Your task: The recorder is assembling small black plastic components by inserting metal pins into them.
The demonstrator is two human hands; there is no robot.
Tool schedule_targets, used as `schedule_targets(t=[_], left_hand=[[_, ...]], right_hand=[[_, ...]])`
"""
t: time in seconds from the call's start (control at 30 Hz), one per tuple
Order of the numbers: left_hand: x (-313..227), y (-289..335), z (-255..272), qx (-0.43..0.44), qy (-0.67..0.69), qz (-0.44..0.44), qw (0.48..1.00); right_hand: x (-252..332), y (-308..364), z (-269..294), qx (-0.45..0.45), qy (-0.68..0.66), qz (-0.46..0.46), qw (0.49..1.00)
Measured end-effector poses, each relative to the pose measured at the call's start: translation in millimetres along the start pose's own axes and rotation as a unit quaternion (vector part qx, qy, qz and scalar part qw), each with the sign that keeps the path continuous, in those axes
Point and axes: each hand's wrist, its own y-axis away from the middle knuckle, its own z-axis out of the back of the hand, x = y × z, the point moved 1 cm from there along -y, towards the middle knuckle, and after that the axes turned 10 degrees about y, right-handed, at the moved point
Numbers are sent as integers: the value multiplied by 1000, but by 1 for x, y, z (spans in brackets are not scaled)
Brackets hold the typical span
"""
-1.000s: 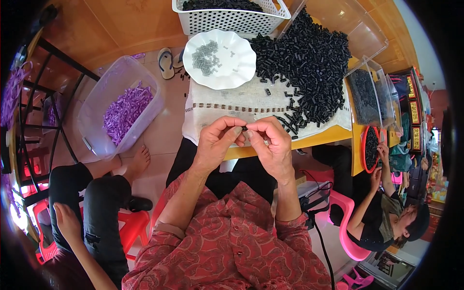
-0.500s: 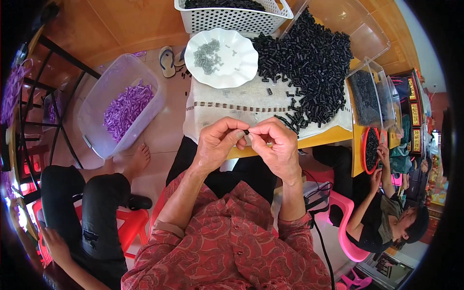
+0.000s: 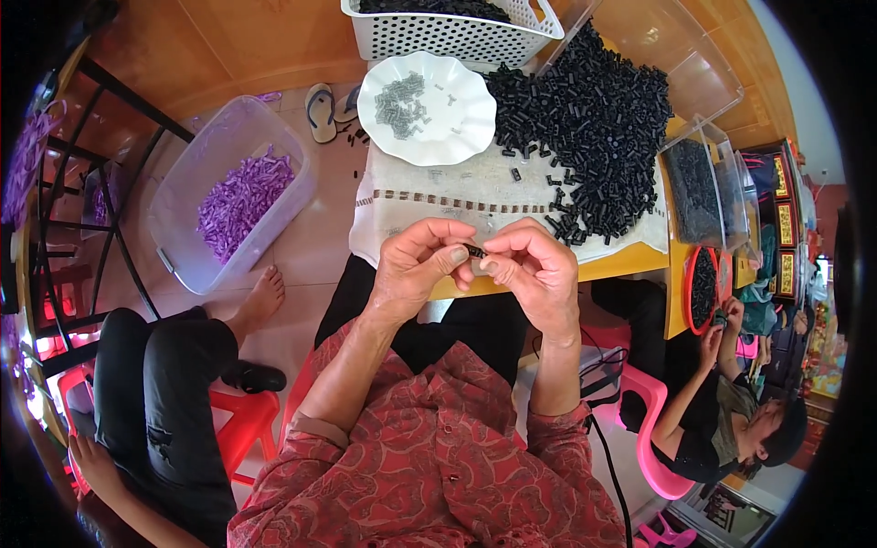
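Observation:
Over the table's near edge, my left hand (image 3: 418,269) pinches a small black plastic piece (image 3: 474,250) between thumb and forefinger. My right hand (image 3: 537,279) meets it from the other side, its thumb and forefinger closed at the piece's right end. Whether those right fingertips also hold a smaller part cannot be made out. Beyond my hands, a white scalloped plate (image 3: 470,137) carries small clear plastic parts (image 3: 402,105). A large heap of similar black pieces (image 3: 598,128) covers the right side of the cloth (image 3: 411,178).
A white perforated basket (image 3: 448,38) stands behind the plate. Clear bins (image 3: 696,187) and a red tray (image 3: 702,290) of black pieces lie right, near a co-worker's hands (image 3: 717,329). Left on the floor is a clear tub (image 3: 174,224) of purple strips; another seated person is beside me.
My fingertips have drawn slightly apart, and more of the black piece shows between them. My right hand has shifted a little to the right. The co-worker's hands have moved lower beside the red tray.

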Motion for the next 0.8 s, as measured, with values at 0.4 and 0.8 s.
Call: schedule_targets(t=[0.4,0.8], left_hand=[[3,-1,4,2,30,-19,999],[3,-2,5,-10,47,-17,999]], right_hand=[[1,-9,1,21,57,43,997],[9,-12,-5,68,101,60,991]])
